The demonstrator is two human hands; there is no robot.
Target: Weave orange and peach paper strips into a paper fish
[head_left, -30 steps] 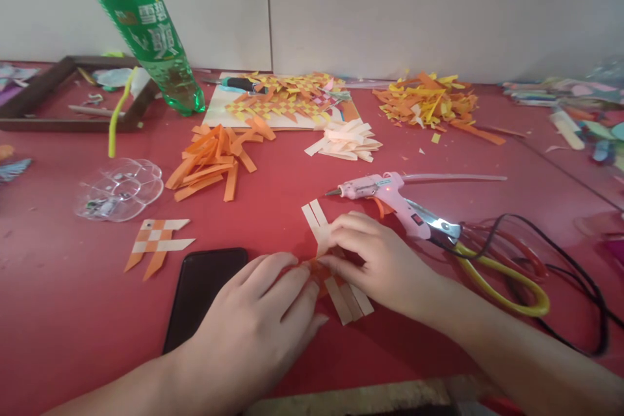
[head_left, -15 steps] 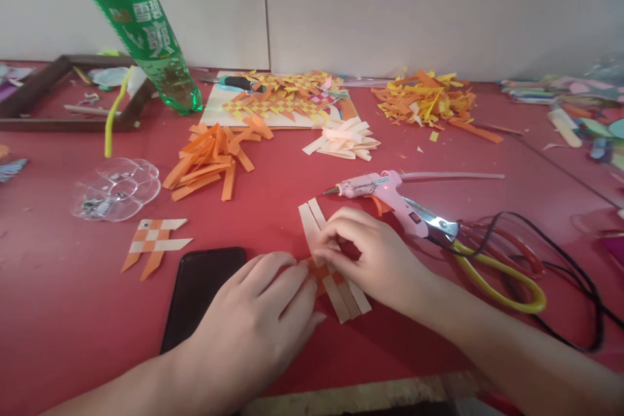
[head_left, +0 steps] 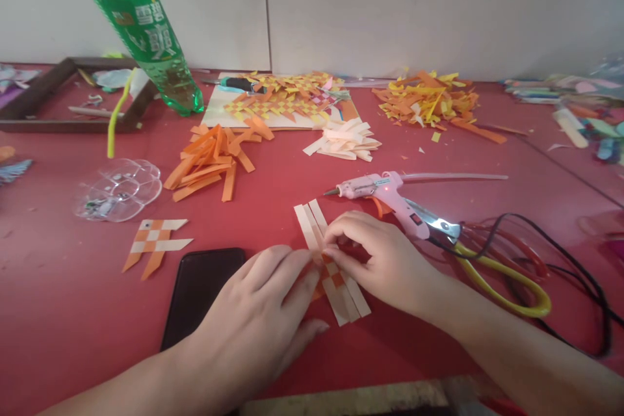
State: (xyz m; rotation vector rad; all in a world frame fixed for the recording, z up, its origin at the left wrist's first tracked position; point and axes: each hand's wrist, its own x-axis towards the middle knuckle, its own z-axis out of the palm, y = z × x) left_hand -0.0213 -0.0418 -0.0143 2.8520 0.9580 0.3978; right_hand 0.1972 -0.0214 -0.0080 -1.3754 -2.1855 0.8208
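In the head view, a small weave of cream and orange paper strips (head_left: 341,296) lies on the red table, its cream ends pointing away from me and toward me. My left hand (head_left: 273,296) presses its fingertips on the left side of the weave, covering the orange ends there. The fingers of my right hand (head_left: 363,244) are pinched on the strips at the upper right of the weave. A finished-looking woven paper fish (head_left: 152,240) with a stuck-on eye lies to the left. Beside my left hand is a black phone (head_left: 202,292), partly covered by it.
A pink glue gun (head_left: 385,195) and yellow-and-red-handled scissors (head_left: 468,260) lie at the right with a black cord. Behind are orange strips (head_left: 209,159), cream strips (head_left: 344,138) and yellow-orange scraps (head_left: 426,101). A clear dish (head_left: 121,192) and a green bottle (head_left: 146,32) stand left.
A further cream strip end now shows at the top left of the weave. My right hand has shifted slightly right, uncovering more of the checkered middle.
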